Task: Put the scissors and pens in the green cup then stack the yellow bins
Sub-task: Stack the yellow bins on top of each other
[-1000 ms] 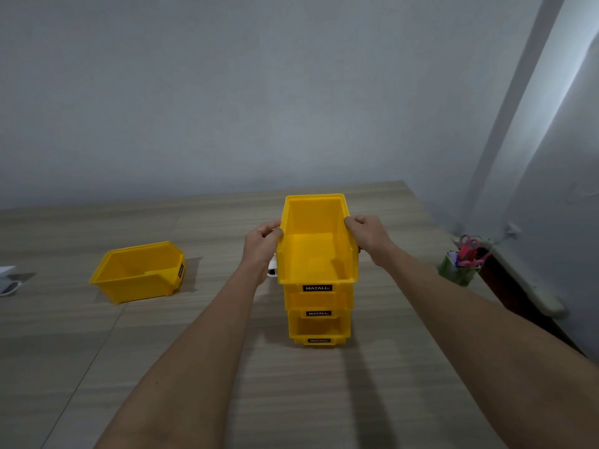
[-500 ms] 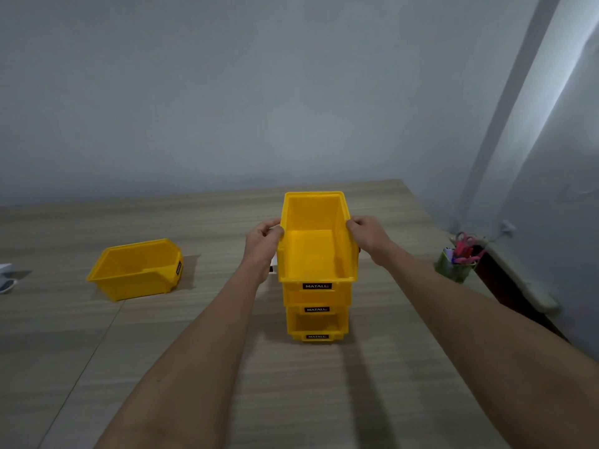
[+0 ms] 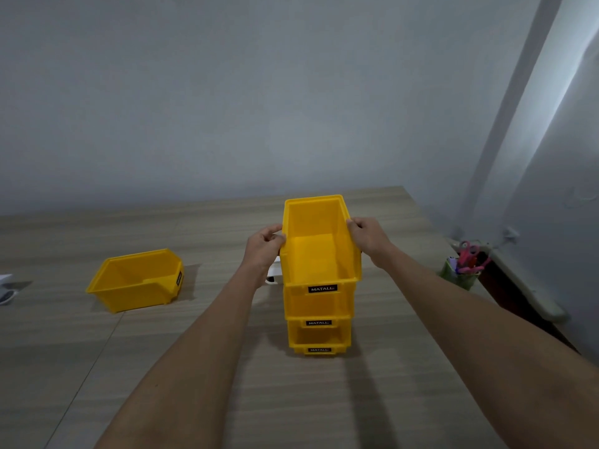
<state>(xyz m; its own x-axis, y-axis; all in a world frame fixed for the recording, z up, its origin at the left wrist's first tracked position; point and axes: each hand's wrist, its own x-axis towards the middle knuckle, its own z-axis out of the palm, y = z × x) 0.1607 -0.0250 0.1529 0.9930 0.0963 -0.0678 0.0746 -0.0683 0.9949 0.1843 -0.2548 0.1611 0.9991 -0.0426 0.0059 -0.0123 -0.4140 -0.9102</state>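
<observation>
Both hands, left (image 3: 264, 246) and right (image 3: 368, 238), pinch the sides of the top bin (image 3: 319, 244), which sits on two bins on the table (image 3: 194, 367). Press it straight down so it sits flat. One bin (image 3: 137, 280) waits at the left; the cup (image 3: 460, 275) is full.

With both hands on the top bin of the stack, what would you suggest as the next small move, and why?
Probably let go of the top bin and reach the left hand for the loose bin at left. The right hand and left hand grip a bin that looks seated on two others, while the green cup already holds scissors and pens.
</observation>
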